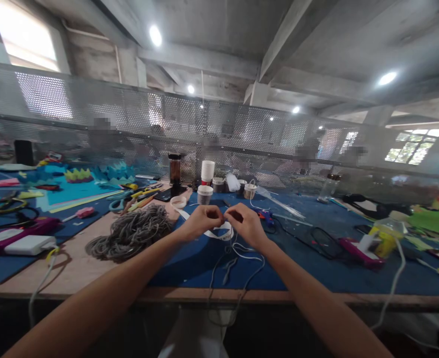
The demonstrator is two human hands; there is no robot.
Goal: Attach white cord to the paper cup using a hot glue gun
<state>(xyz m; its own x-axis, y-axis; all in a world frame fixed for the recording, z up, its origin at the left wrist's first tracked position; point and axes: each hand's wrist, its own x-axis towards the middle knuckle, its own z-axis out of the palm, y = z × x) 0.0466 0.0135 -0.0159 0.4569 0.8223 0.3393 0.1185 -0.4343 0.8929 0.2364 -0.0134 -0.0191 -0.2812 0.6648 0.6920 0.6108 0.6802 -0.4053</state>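
My left hand and my right hand are raised over the blue mat, their fingertips pinched and nearly touching. A thin pale cord runs from below my right fingertips, loops on the mat and hangs over the table's front edge. What my left fingers pinch is too small to make out. Just beneath both hands is a curved white strip with dark print, partly hidden by the fingers. To the left lies a heap of grey cord, with a white roll of tape beyond it.
Paper cups, a cup stack and a dark jar stand at the back. A blue glue gun with black cable lies right. Scissors and coloured paper lie left; power strips sit on both sides. Perforated metal panels close off the back.
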